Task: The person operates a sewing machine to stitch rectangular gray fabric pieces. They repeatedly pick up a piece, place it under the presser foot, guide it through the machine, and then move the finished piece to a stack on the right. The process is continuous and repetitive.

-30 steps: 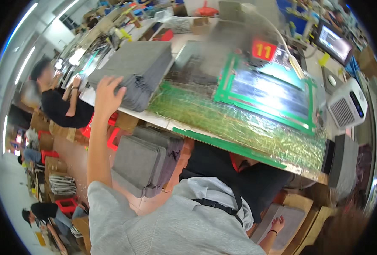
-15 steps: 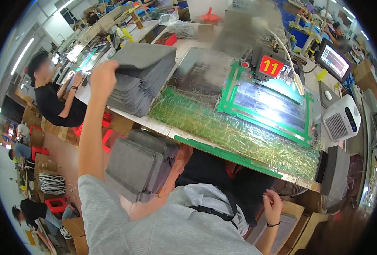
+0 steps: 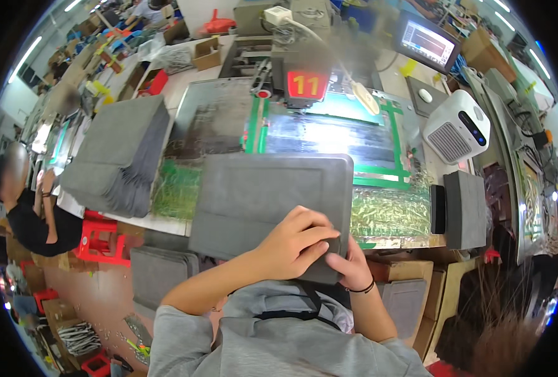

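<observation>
The desk (image 3: 185, 100) spans the view, its near part covered in green sheeting and a glossy green-taped panel (image 3: 329, 135) under bright light. A tall stack (image 3: 119, 154) of grey flat pieces sits at its left end, leaning out over the edge. A grey cover (image 3: 263, 198), flat, rectangular and round-cornered with a stitched border, is held up in front of the person, above the near desk edge and hiding part of the green sheeting. More grey pieces (image 3: 159, 273) lie low down beside the person's left arm. A white boxy device (image 3: 458, 125) with a grille stands at the right, with a screen (image 3: 426, 43) behind it. A smaller dark grey stack (image 3: 464, 207) sits on the desk's right end. A red sign (image 3: 306, 83) stands behind the panel.

The left hand (image 3: 291, 242) is curled over the cover's lower right corner, fingers bent across its face, gripping it. The right hand (image 3: 349, 267) pinches the same corner from beneath, thumb on the edge, a dark band on its wrist.

A seated person (image 3: 24, 213) in black is at far left.
</observation>
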Tool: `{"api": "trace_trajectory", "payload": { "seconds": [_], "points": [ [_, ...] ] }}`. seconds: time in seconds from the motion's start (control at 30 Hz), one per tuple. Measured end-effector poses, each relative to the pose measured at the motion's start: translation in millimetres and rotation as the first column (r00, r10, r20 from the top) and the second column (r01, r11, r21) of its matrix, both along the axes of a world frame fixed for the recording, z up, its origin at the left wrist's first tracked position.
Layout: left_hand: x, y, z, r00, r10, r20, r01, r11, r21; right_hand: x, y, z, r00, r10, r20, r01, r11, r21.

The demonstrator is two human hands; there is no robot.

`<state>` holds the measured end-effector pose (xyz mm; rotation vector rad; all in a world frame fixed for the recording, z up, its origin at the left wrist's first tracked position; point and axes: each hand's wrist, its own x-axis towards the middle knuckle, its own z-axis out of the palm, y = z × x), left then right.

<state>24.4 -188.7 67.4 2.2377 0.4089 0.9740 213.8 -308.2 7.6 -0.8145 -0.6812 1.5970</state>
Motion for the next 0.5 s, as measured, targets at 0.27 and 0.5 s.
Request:
{"api": "trace_trajectory", "payload": {
  "seconds": [0.27,0.5],
  "points": [
    [15.1,80.5,-42.8,0.906,0.232,-0.355,-0.143,0.955,0.260,91.2,-5.4,4.2,0.804,-0.533,0.264,0.573,0.813,-0.104],
    [24.6,148.2,-56.9,0.803,0.284,-0.524,-0.159,0.949,0.272,153.6,53.7,-9.2,0.854,-0.433,0.288,0.490,0.855,-0.167]
  ]
}}
